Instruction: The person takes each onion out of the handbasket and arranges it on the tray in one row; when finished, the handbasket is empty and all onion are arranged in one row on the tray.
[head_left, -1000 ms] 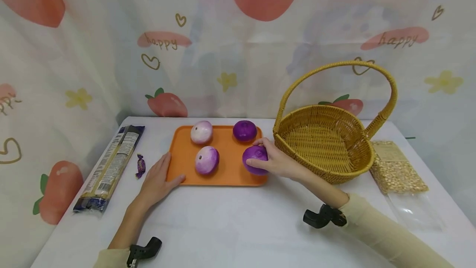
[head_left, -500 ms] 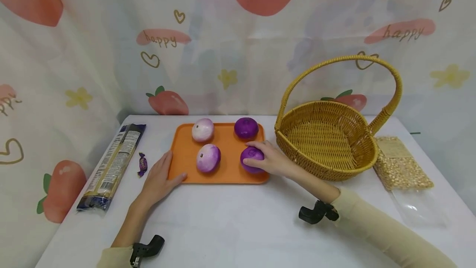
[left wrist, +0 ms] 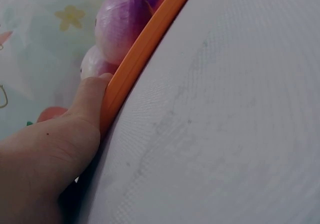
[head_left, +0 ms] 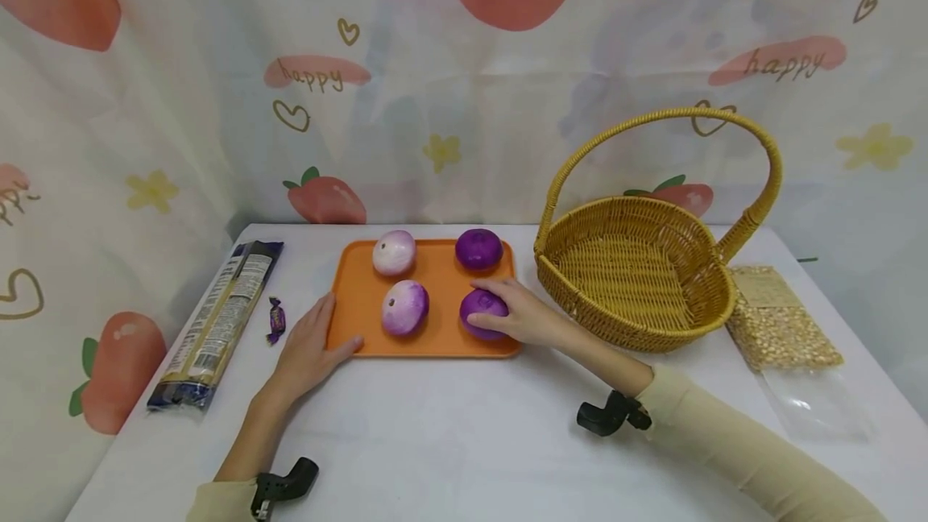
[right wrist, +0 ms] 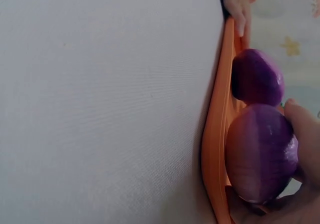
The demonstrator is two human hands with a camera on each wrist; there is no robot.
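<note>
My right hand (head_left: 528, 312) grips a purple onion (head_left: 474, 314) on the near right part of an orange tray (head_left: 445, 342); in the right wrist view its thumb and fingers lie around the onion (right wrist: 260, 154). Fairly straight fingers of my left hand (head_left: 307, 353) rest along the tray's left edge, with the thumb over the near rim. Also on the tray stand a dark purple onion (head_left: 479, 250) at the far right, a pale onion (head_left: 395, 253) at the far left and a white-and-purple onion (head_left: 405, 308) nearer. The left wrist view shows the thumb against the tray rim (left wrist: 131, 66).
Right of the tray stands a wicker basket (head_left: 631, 280) with a tall arched handle. A bag of yellow grains (head_left: 779, 321) lies beyond it. Toward the left are a long printed packet (head_left: 217, 325) and a small purple wrapped candy (head_left: 275, 321). A patterned curtain hangs behind the white table (head_left: 435, 433).
My right hand has moved slightly left with the onion, which sits further in from the tray's right edge. The left hand stays on the tray. The head view shifted slightly.
</note>
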